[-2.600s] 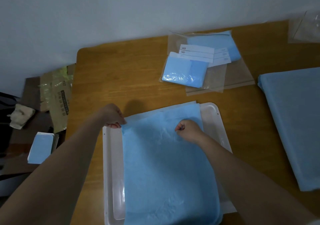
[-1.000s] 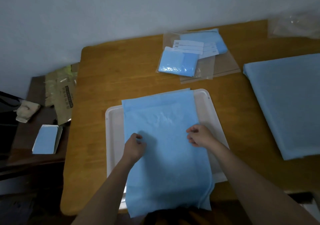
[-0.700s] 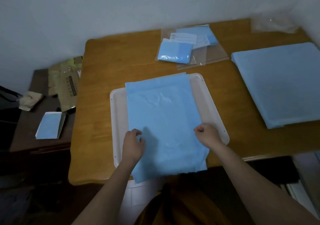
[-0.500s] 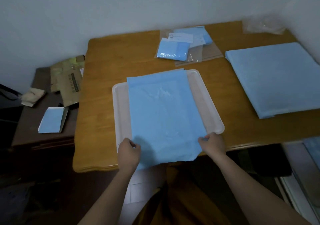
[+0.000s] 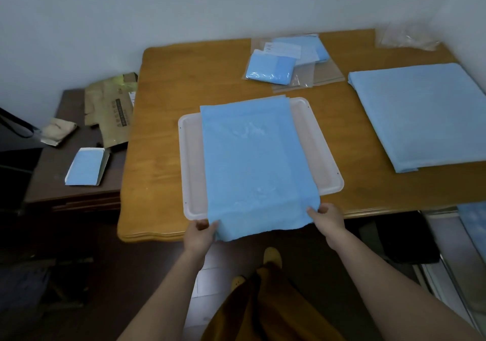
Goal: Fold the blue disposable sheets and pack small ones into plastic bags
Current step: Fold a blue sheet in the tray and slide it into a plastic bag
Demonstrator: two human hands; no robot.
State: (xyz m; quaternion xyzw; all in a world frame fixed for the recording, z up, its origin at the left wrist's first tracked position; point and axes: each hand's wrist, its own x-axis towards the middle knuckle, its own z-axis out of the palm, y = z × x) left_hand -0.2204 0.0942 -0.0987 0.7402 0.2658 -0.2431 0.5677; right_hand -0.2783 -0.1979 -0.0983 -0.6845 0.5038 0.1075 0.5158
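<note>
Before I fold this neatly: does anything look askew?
Yes. The blue sheet lies slightly rotated on the white tray, its near end hanging off the table edge, where the left hand and right hand pinch its corners.

Plain pale grey-white wall [image 5: 184, 6] behind, dim flat light. Orange-brown wooden table with rounded corners [image 5: 184, 83] against it. Lower dark brown side table [image 5: 50, 172] at left, carrying crumpled tan paper packaging [image 5: 110, 109] and a small beige wad [image 5: 59, 130]. Dark floor [image 5: 65, 275] below, pale tiles [image 5: 205, 275] near centre. Metal-framed glass edge [image 5: 452, 261] at lower right.
</note>
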